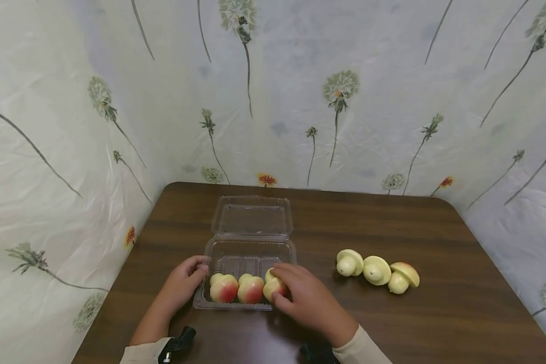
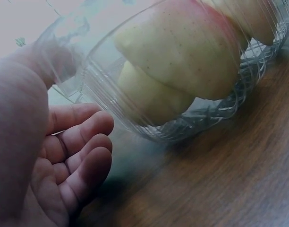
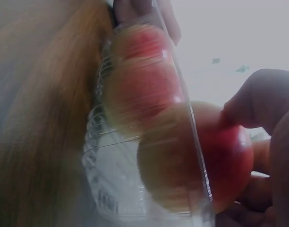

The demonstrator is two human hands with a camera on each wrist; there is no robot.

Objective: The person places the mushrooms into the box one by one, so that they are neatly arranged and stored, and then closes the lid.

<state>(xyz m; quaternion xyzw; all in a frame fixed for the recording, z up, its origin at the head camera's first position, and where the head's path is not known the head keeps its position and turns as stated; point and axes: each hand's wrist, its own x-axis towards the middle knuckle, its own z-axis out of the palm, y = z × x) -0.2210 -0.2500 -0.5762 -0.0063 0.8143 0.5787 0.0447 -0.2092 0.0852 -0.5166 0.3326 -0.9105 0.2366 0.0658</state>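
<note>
A clear plastic clamshell container lies with its lid folded back. Along its front side sit a left mushroom and a middle mushroom, both cream with red-blushed caps. My right hand grips a third such mushroom at the container's right end; the right wrist view shows this mushroom partly above the rim, with thumb and fingers around it. At the left wall, my left hand holds the container's edge, its other fingers curled outside the wall.
Right of the container, three more mushrooms lie in a row on the brown wooden table: a left one, a middle one and a right one. A dandelion-patterned sheet hangs behind the table and at both sides.
</note>
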